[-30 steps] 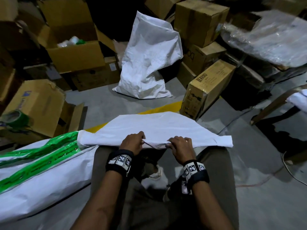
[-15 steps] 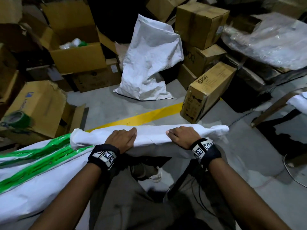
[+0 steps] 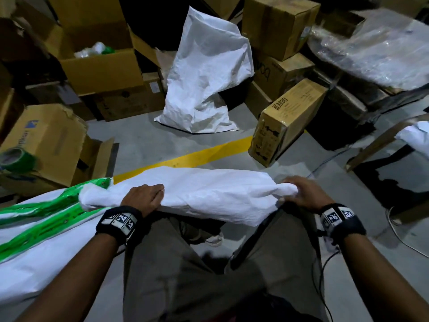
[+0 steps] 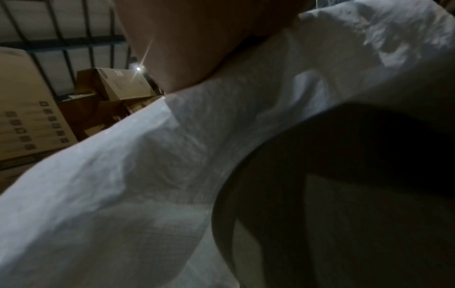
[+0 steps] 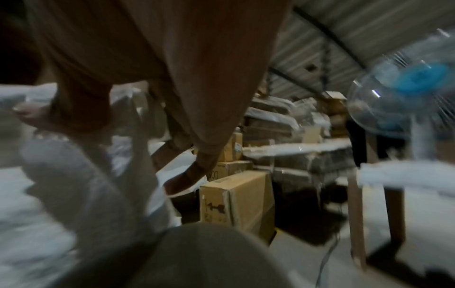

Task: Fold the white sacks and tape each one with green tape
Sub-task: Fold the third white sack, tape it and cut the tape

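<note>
A folded white sack [image 3: 204, 194] lies across my knees as a thick, crumpled roll. My left hand [image 3: 145, 197] rests on its left part, fingers bent over the near fold; in the left wrist view the palm lies against the white sack [image 4: 172, 155]. My right hand [image 3: 301, 194] grips the bunched right end, and in the right wrist view the fingers [image 5: 74, 117] curl round the white sack [image 5: 74, 185]. A roll of green tape [image 3: 17, 159] sits on a carton at the far left. A taped sack [image 3: 41, 226] with green stripes lies at my left.
A filled white sack [image 3: 206, 75] stands ahead among stacked cartons [image 3: 278, 24]. A BEARDO carton [image 3: 287, 119] lies at the right, near a yellow floor line [image 3: 197, 156]. A plastic-wrapped pile [image 3: 376, 47] is at the back right. A fan [image 5: 406, 93] stands at the right.
The sack went from a flat sheet to a narrow roll, then bulkier. My right hand slid out to the right end and bunched it; my left hand stayed left of centre.
</note>
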{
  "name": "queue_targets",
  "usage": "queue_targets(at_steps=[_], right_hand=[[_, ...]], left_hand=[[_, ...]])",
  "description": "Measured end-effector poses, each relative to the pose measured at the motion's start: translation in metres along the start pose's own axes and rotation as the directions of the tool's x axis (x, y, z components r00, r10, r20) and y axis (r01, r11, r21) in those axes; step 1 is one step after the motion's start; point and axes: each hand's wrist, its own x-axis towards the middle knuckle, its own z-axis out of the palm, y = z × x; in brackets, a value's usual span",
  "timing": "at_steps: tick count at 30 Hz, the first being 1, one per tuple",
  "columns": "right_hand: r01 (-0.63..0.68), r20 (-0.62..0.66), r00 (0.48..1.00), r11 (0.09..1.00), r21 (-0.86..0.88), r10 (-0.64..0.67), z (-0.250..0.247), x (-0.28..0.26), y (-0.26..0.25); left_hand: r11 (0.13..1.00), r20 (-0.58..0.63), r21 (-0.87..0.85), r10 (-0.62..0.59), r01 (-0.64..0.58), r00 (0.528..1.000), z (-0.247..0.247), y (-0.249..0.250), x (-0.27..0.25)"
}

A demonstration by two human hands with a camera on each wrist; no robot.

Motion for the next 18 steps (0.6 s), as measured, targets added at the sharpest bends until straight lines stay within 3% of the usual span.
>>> queue_targets(at_steps=[2, 4, 7, 10, 15, 18], right_hand=[[0.015, -0.118, 0.993, 0.943, 0.333, 0.026, 0.004, -0.009, -0.004], [0.052, -0.211, 0.975, 0.86, 0.508, 0.066, 0.003, -0.014, -0.015], [0.127, -0.307, 0.95, 0.844, 0.521, 0.047, -0.008, -0.014, -0.019], [0.149, -0.282, 0.959, 0.835, 0.53, 0.008, -0.02, -0.004, -0.009], [0.08, -0.225, 0.973, 0.845, 0.528, 0.049, -0.016, 0.007, 0.015], [0.012, -0.293, 0.946, 0.892, 0.451, 0.135, -0.014, 0.011, 0.024]], left_hand=[[1.0, 0.02, -0.024, -0.019, 0.019, 1.0, 0.007, -0.001, 0.0], [0.998, 0.04, -0.048, -0.044, 0.046, 0.998, 0.011, -0.004, -0.002], [0.994, 0.045, -0.081, -0.07, 0.074, 0.997, 0.008, -0.005, -0.005], [0.99, 0.037, -0.108, -0.082, 0.086, 0.996, 0.005, -0.004, -0.009], [0.99, 0.06, -0.131, -0.038, 0.046, 0.997, 0.004, 0.002, -0.008], [0.989, 0.053, -0.137, -0.039, 0.046, 0.998, 0.007, 0.01, -0.004]])
